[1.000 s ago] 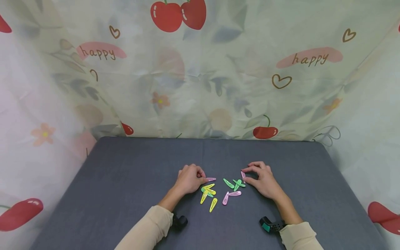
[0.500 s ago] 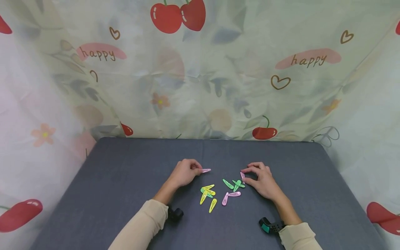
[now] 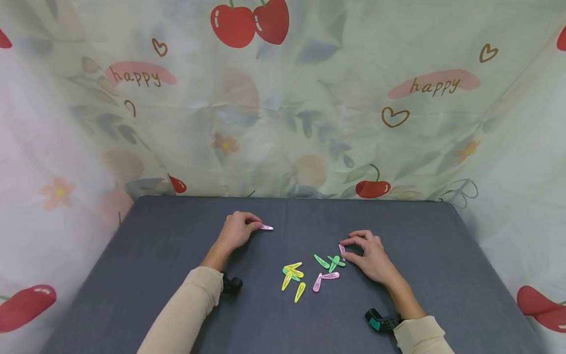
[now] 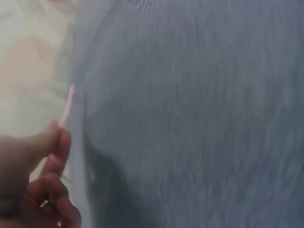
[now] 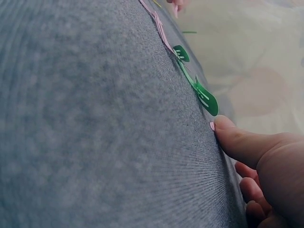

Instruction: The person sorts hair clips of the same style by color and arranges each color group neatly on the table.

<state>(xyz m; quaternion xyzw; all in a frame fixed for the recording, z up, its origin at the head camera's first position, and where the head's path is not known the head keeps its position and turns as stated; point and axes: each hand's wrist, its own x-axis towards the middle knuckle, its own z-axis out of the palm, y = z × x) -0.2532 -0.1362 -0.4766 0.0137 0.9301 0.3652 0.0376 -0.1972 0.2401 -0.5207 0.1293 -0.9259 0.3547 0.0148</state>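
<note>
My left hand (image 3: 237, 230) pinches a pink snap hair clip (image 3: 267, 227) between thumb and fingers, over the left rear of the table. In the left wrist view that clip (image 4: 69, 102) points up from the fingertips. Thumb and forefinger of my right hand (image 3: 372, 256) hold another pink hair clip (image 3: 342, 250) by its ends, beside a group of green hair clips (image 3: 334, 263). The right wrist view shows only a small bit of it beside the thumb (image 5: 232, 135). Two more pink hair clips (image 3: 330, 276) lie nearer the front.
Several yellow hair clips (image 3: 300, 292) lie between the hands, some overlapping with green on the dark grey table (image 3: 177, 275). A patterned curtain (image 3: 274, 162) hangs behind the table's far edge. Each wrist wears a black camera mount (image 3: 381, 320).
My left hand has carried its pink hair clip away from the yellow ones, leftward and toward the back. The right hand keeps its place by the green clips.
</note>
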